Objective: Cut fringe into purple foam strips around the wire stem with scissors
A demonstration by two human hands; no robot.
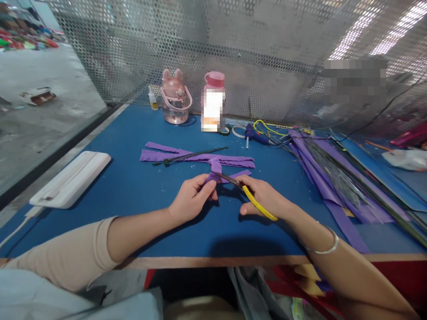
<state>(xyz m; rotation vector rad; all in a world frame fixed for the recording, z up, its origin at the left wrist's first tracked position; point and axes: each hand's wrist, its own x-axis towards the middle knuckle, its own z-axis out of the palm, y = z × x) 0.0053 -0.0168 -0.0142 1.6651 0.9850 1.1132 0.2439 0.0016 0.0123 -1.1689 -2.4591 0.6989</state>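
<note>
My left hand [195, 195] pinches a purple crepe paper strip [216, 166] between thumb and fingers, above the blue table. In my right hand [265, 193] is a pair of scissors [256, 203] with yellow-wrapped handles. The dark blades point left and meet the strip just beside my left fingertips. Behind my hands lie more purple paper strips [160, 155], some with fringed edges. Across them rest thin dark green stems [190, 155].
A white power bank [71, 178] with a cable lies at left. Behind stand a pink bear-eared bottle [175, 100], a pink-capped bottle [216, 80] and a small dropper bottle [152, 98]. A blue glue gun [256, 134] and purple sheets [316, 173] with stems lie right.
</note>
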